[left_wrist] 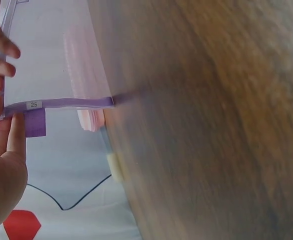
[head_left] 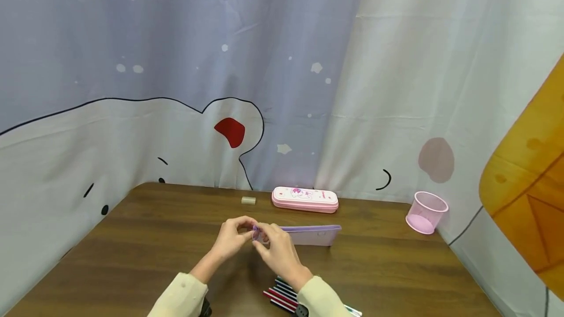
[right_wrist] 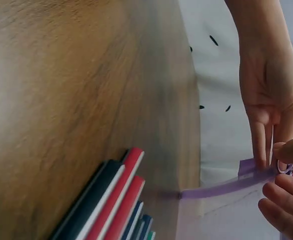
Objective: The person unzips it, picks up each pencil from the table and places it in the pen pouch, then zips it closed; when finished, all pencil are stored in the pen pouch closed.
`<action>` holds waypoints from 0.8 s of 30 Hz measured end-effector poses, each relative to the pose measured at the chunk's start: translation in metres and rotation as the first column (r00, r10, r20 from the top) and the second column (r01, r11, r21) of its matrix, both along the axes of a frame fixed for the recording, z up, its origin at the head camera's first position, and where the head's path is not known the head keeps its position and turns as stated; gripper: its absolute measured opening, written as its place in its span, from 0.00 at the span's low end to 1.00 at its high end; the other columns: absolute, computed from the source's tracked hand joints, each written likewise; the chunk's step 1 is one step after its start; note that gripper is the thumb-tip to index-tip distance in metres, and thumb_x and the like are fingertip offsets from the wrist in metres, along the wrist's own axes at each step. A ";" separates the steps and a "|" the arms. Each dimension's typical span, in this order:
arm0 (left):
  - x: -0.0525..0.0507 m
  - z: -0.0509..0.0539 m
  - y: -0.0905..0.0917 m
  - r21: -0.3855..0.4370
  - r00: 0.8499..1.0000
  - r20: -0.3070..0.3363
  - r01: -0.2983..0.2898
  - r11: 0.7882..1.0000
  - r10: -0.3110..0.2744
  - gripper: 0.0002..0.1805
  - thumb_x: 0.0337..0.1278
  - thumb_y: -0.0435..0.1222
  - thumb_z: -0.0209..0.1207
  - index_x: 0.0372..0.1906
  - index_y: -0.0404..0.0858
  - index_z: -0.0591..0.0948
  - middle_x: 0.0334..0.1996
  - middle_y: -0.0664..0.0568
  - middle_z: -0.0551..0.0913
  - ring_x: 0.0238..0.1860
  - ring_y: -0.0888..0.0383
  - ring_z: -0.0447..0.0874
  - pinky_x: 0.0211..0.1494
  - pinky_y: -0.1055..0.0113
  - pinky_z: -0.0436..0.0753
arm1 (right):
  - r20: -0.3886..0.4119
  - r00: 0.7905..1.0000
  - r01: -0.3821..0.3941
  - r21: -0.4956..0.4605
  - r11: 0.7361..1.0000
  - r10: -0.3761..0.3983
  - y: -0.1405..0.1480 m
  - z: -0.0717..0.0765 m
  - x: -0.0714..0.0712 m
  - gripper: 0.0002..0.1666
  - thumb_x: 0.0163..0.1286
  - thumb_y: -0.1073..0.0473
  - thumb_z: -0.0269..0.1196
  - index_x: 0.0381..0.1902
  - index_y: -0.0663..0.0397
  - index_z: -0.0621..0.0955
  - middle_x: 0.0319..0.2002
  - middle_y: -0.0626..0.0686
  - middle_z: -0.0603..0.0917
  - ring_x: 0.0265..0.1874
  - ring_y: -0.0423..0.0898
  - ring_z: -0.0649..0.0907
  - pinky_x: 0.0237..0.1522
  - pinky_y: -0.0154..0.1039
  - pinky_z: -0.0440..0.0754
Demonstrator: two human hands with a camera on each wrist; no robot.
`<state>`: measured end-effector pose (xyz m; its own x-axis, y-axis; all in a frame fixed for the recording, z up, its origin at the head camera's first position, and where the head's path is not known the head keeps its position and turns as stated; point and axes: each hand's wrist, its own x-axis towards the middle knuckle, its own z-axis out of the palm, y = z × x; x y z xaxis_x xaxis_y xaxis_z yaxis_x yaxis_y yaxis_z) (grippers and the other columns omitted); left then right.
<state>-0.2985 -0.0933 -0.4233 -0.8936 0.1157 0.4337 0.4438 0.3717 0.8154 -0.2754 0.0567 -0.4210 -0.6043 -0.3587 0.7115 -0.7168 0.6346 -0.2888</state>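
A translucent purple pencil pouch [head_left: 310,236] stands on edge on the table, its zipper along the top. At the pouch's left end, my left hand [head_left: 234,235] pinches the corner beside a purple fabric tab [left_wrist: 35,123]. Right against it, my right hand [head_left: 278,248] pinches the zipper end, where a small ring-like pull [right_wrist: 285,168] shows between thumb and fingers. Both hands' fingertips nearly meet there and partly hide the pull. Below the right wrist lies a bunch of pens [right_wrist: 116,200] with dark and red ends, partly covered by the sleeve.
Behind the pouch is a pink pencil case [head_left: 305,200] with a printed lid. A small pale block [head_left: 248,200] lies left of that case. Near the table's right edge stands a pink cup [head_left: 426,214]. A printed curtain [head_left: 291,87] hangs behind the wooden table [head_left: 132,253].
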 end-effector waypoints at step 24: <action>0.004 0.004 0.010 0.031 0.999 0.026 0.034 0.999 -0.035 0.05 0.43 0.28 0.62 0.29 0.35 0.81 0.29 0.47 0.84 0.35 0.55 0.82 0.39 0.71 0.82 | 0.432 0.862 0.080 -0.633 0.770 0.265 0.005 0.017 0.006 0.08 0.56 0.73 0.57 0.34 0.71 0.80 0.29 0.68 0.82 0.23 0.54 0.84 0.27 0.41 0.84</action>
<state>-0.2946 -0.0831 -0.4196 -0.9007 0.1337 0.4134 0.4338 0.3318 0.8377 -0.2691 0.0619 -0.4036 -0.9058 -0.0237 0.4231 -0.4224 0.1315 -0.8968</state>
